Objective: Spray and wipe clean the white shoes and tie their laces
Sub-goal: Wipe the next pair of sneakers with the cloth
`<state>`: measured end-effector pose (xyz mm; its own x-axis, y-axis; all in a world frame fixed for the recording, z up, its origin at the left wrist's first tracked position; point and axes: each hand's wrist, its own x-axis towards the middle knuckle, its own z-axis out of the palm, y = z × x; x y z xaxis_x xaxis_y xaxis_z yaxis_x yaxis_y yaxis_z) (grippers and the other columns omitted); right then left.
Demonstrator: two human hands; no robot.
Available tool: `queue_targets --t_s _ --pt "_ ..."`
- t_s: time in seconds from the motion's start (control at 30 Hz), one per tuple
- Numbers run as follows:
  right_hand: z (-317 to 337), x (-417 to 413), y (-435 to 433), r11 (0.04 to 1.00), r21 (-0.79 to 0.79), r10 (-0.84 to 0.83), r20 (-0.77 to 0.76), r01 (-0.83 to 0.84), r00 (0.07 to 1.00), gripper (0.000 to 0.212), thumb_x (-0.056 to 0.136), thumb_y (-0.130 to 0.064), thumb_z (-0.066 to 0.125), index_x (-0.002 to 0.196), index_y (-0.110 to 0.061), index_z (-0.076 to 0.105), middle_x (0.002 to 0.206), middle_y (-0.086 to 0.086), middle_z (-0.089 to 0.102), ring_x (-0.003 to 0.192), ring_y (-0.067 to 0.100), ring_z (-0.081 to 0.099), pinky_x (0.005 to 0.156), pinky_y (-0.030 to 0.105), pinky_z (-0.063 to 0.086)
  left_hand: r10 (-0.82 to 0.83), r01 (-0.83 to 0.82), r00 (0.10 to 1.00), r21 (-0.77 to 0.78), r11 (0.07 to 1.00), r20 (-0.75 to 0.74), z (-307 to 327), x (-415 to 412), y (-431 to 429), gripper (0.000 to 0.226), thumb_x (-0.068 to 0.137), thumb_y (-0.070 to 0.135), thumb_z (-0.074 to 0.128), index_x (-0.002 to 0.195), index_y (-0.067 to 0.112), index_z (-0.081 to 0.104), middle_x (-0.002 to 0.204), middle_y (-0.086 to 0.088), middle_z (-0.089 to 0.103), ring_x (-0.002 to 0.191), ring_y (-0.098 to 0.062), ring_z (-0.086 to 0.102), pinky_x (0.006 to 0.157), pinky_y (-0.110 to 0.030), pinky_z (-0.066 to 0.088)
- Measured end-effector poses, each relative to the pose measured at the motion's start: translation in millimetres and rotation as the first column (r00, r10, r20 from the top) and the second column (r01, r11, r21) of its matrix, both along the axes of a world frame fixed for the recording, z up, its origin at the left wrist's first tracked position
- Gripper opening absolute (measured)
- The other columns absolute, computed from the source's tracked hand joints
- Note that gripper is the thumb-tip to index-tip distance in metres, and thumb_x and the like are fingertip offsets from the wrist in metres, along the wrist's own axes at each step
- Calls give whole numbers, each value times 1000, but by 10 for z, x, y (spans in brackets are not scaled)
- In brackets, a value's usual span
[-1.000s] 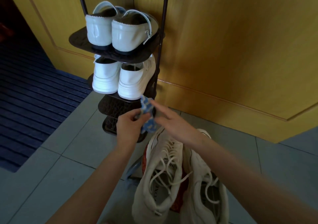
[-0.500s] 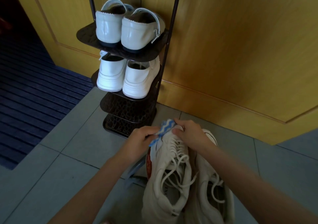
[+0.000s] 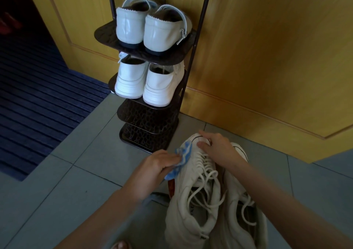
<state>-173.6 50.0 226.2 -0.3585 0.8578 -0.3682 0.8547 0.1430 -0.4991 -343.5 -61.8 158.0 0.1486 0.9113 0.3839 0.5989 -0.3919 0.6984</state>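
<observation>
grey tile floor (image 3: 76, 172); dark blue mat (image 3: 38, 115) at 9 o'clock; shoe rack (image 3: 149, 118) at 12, against yellow wood panel (image 3: 267, 57).

left hand (image 3: 156, 164): fingers curled, pinching blue-white cloth (image 3: 183, 157) against flank of first sneaker (image 3: 191, 210), low at 5 o'clock.

right hand (image 3: 219, 149): thumb and bent fingers clamp its toe cap.

laces (image 3: 206, 182) loose, untied.

second sneaker (image 3: 240, 220) touching first at its 3 o'clock.

judgement: brace toe firmly, wipe in short strokes toe to heel, refold cloth to clean face, steer clear of laces.

I see the laced shoes (image 3: 179, 210) side by side on the floor (image 3: 76, 172); behind them the rack (image 3: 147, 118) holds an upper pair (image 3: 145, 29) above a lower pair (image 3: 145, 82), with the mat (image 3: 38, 115) to its left.
</observation>
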Motion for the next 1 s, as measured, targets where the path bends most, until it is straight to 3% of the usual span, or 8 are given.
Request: queue_targets --t_s 0.13,0.3,0.47,0.53,0.6,0.7,0.87,1.0 --pt "-17 10 15 1000 22 15 2 -15 1000 47 97 -23 50 143 -23 40 145 4 44 117 22 55 86 22 41 151 -150 988 38 988 -34 -1 152 264 21 83 17 58 91 7 75 90 -8 70 85 -10 55 75 -22 47" --pt "-52 24 29 999 26 32 -2 -32 999 45 96 -15 47 141 -18 42 143 4 46 131 23 43 101 27 37 261 -261 965 -4 965 37 23 224 515 10 74 5 75 83 4 73 84 -8 66 70 -17 63 63 -31 55" --pt "-77 33 21 1000 5 -8 -38 9 999 38 96 -25 49 135 -24 51 118 8 64 93 19 62 69 24 43 491 -452 854 -224 863 170 7 274 812 17 80 12 72 92 1 73 89 -12 67 76 -16 61 70 -21 49" --pt "-101 39 6 1000 17 -9 -42 10 999 41 97 -27 49 138 -25 47 125 10 61 97 20 61 72 22 39 514 -447 835 -303 842 198 -5 246 830 21 83 9 67 103 6 70 97 -5 64 83 -8 56 75 -12 43" --pt "-111 43 -1 1000 22 -14 -59 16 998 40 97 -27 49 137 -27 48 122 7 63 103 22 60 74 22 39 414 -360 881 -246 900 228 -25 213 753 29 84 1 63 108 17 67 103 2 58 88 3 53 81 -9 43" --pt "-103 41 -20 999 31 -12 -79 14 997 38 97 -25 48 135 -30 50 91 -1 65 75 13 60 58 22 42 191 -156 955 -165 974 229 -140 165 535 30 91 4 51 117 13 61 118 6 53 102 6 51 91 -10 40" --pt "-71 50 -47 999 24 -23 -83 25 996 47 98 -27 48 143 -29 36 127 10 61 106 30 60 82 31 48 -115 119 993 -332 936 30 -121 -39 327 42 100 19 37 142 21 30 142 21 18 127 6 17 101 3 12" --pt "-73 35 -63 999 33 -21 -94 24 995 48 97 -27 50 143 -28 38 142 3 48 118 20 54 88 22 40 -165 147 983 -181 972 -85 -58 -105 247 41 96 32 38 136 23 46 140 12 28 123 1 26 97 0 21"
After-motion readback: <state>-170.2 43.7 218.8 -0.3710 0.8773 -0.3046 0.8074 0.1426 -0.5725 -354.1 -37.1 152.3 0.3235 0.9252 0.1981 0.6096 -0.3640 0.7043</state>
